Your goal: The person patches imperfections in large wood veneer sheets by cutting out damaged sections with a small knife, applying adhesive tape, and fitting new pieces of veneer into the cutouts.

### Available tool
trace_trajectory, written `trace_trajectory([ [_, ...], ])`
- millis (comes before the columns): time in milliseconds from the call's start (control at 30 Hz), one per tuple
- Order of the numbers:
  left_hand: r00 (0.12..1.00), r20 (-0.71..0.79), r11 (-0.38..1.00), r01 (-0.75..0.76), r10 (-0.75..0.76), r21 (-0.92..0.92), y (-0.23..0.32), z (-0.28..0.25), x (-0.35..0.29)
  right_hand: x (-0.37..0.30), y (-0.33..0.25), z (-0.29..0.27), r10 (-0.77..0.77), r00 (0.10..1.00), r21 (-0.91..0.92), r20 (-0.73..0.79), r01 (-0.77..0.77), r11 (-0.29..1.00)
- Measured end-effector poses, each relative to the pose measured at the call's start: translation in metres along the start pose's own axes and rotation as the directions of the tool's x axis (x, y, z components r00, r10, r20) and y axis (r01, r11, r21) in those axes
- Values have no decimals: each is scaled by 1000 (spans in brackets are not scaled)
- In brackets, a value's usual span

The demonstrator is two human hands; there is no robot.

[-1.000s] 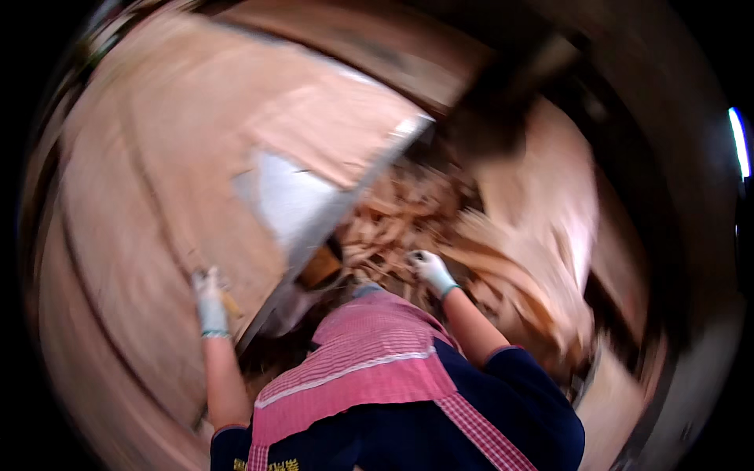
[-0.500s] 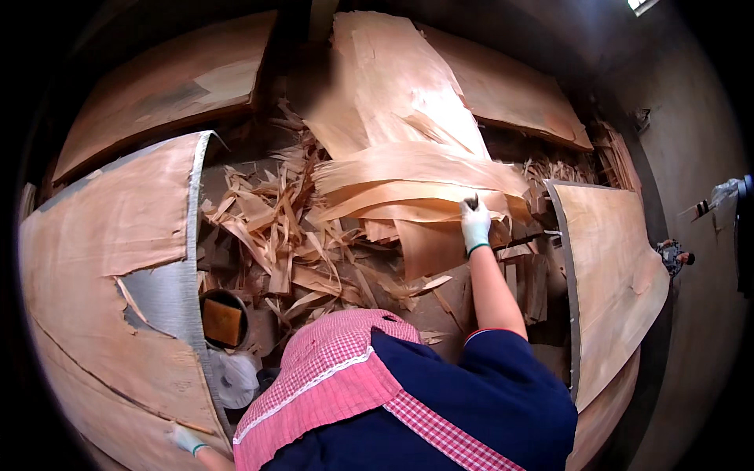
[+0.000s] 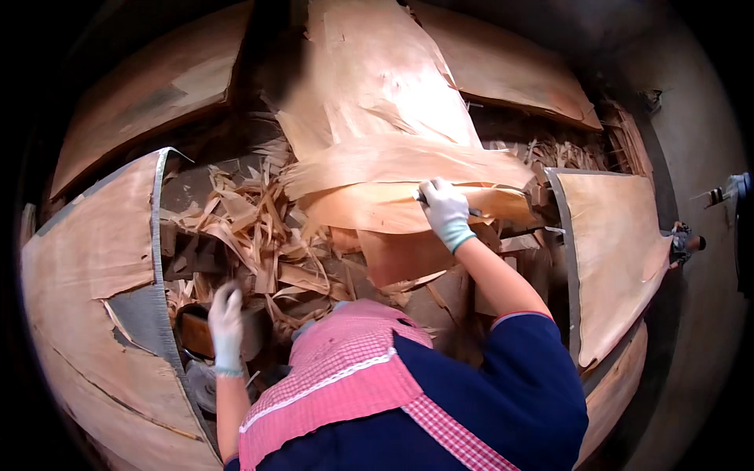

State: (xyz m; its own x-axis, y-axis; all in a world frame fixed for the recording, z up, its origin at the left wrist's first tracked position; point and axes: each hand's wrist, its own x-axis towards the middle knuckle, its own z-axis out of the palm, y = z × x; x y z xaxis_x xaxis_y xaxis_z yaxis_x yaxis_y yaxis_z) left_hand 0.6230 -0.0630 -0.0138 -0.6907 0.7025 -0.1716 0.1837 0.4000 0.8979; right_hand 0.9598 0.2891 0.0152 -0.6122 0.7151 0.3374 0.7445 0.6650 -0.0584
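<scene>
My right hand (image 3: 448,212), in a white glove with a green cuff, is closed around a dark, slim tool (image 3: 474,212). Its kind is mostly hidden by the fingers. The hand rests over loose strips of thin wood veneer (image 3: 361,206) lying across the near end of a long veneer sheet (image 3: 377,86). My left hand (image 3: 226,326), gloved the same way, is raised over the left side, near a dark round container (image 3: 196,330) with a brown block in it. Motion smears its fingers, and I see nothing clear in them.
A veneer-topped stack (image 3: 86,259) stands at my left, another (image 3: 616,251) at my right. Further stacks lie at the far left (image 3: 149,86) and far right (image 3: 503,67). Torn veneer scraps (image 3: 259,228) heap up in between. A person (image 3: 685,242) appears small at the right.
My left hand has come up and forward from the left stack's near edge. My right hand has moved left over the strips, still gripping the dark tool. The view has shifted slightly.
</scene>
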Motion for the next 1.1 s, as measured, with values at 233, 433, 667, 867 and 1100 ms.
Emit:
trace_trajectory([
  [233, 759, 448, 683, -636, 472, 358, 154, 198, 124, -56, 0, -10, -34, 999, 20, -5, 34, 999],
  [433, 427, 510, 171, -864, 747, 473, 91, 362, 190, -94, 5, -33, 168, 986, 68, 13, -168, 983],
  [667, 541, 602, 233, -825, 587, 515, 117, 376, 225, -158, 38, -38, 573, 768, 542, 286, -623, 565],
  [867, 441, 422, 293, -881, 792, 371, 255, 305, 231, -165, 95, 32, 855, 180, 768, 487, -555, -320],
  [1100, 381, 231, 263, -870, 895, 417, 306, 195, 207, -119, 108, 61, 942, 244, 814, 230, -578, -49],
])
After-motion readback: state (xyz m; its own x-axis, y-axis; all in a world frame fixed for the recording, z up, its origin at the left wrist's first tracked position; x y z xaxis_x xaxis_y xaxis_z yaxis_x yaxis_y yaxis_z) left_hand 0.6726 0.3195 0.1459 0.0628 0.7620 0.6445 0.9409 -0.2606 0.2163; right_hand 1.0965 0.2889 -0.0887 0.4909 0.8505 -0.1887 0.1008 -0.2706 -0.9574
